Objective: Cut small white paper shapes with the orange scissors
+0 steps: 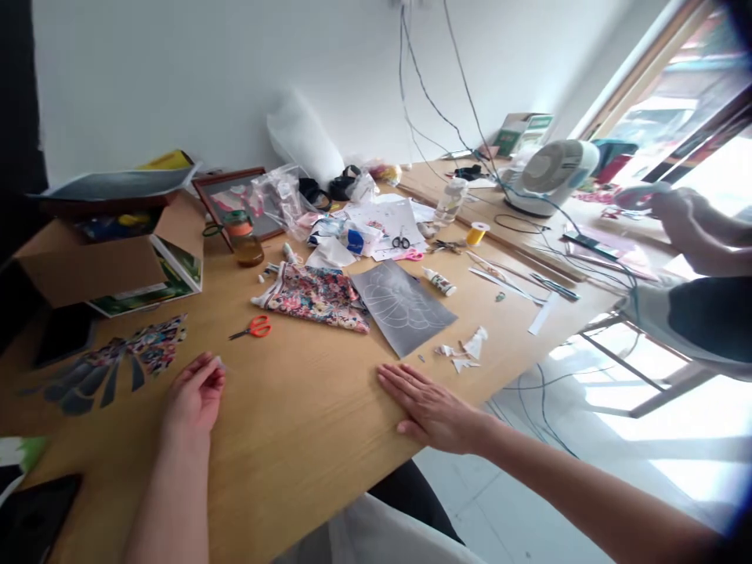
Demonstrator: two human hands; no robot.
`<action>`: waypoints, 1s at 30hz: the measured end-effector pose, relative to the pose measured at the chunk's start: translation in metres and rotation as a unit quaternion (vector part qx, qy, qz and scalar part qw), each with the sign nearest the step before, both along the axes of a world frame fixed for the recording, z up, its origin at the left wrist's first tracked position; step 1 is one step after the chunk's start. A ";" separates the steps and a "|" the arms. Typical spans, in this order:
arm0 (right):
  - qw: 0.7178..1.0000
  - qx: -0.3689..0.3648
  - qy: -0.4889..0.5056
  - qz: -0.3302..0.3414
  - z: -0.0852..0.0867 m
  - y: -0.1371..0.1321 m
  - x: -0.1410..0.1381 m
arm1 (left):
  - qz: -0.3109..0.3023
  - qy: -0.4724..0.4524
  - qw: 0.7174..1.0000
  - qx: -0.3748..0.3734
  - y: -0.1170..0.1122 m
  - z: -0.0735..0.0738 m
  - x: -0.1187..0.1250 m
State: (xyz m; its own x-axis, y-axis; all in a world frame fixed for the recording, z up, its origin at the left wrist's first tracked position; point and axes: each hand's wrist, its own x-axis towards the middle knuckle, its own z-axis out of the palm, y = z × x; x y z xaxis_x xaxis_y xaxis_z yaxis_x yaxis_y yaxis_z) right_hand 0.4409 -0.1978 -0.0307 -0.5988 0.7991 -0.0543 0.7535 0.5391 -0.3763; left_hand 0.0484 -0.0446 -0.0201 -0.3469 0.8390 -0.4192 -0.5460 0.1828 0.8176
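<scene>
My left hand (197,393) hovers at or rests on the left of the table, fingers pinched on a small pale scrap (220,363) whose kind is too small to make out. To its left lie cut patterned and grey petal-shaped pieces (126,362), fanned out. Orange-handled scissors (251,327) are just beyond it. My right hand (432,407) lies flat near the table's front edge, fingers stretched out and holding nothing. Beyond its fingertips is a dark grey sheet (403,305) with a petal outline drawn on it. Folded floral fabric (317,296) lies beside that sheet.
White scraps (464,351) and a glue bottle (439,282) lie to the right. An open cardboard box (106,258), a jar (245,244), a yellow spool (477,233) and a fan (549,176) stand farther back. Another person's arm (699,227) shows at right.
</scene>
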 end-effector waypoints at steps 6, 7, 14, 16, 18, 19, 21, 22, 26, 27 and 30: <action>0.989 0.050 -0.054 -0.131 -0.016 -0.026 0.070 | 0.009 0.025 1.000 -0.008 0.000 0.000 0.002; 0.986 0.058 -0.062 -0.147 -0.018 -0.028 0.079 | 0.008 0.030 0.999 -0.005 0.001 -0.001 0.001; 0.952 0.059 -0.087 -0.286 -0.027 -0.014 0.131 | 0.009 0.048 0.999 -0.007 0.002 -0.002 0.001; 0.939 0.045 -0.081 -0.331 -0.026 -0.005 0.144 | 0.022 0.040 0.999 -0.014 0.002 0.000 0.003; 0.933 0.028 -0.065 -0.352 -0.022 0.001 0.155 | 0.029 0.038 0.999 -0.015 0.002 0.001 0.005; 0.933 0.023 -0.043 -0.358 -0.019 0.003 0.159 | 0.030 0.039 0.999 -0.015 0.002 0.001 0.005; 0.925 0.030 0.037 -0.378 -0.011 0.003 0.165 | 0.026 0.042 0.999 -0.017 0.003 0.000 0.003; 0.913 0.042 0.092 -0.395 -0.007 0.001 0.168 | 0.023 0.043 0.999 -0.018 0.003 -0.002 0.002; 0.836 0.077 0.280 -0.466 0.001 -0.011 0.176 | 0.015 0.045 0.999 -0.017 0.004 -0.005 -0.001; 0.819 0.079 0.292 -0.487 -0.001 -0.014 0.178 | 0.017 0.046 0.999 -0.021 0.005 -0.005 -0.001; 0.788 0.087 0.257 -0.553 -0.012 -0.019 0.179 | 0.019 0.051 0.998 -0.037 0.005 -0.003 0.000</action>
State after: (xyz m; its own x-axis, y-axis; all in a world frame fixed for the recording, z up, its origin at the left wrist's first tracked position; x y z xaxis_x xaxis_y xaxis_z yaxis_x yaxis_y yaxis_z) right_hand 0.6200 -0.2170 -0.0432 0.5615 0.8163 0.1354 0.5708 -0.2636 -0.7776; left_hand 0.0479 -0.0396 -0.0231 -0.4224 0.7925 -0.4399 -0.4685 0.2245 0.8545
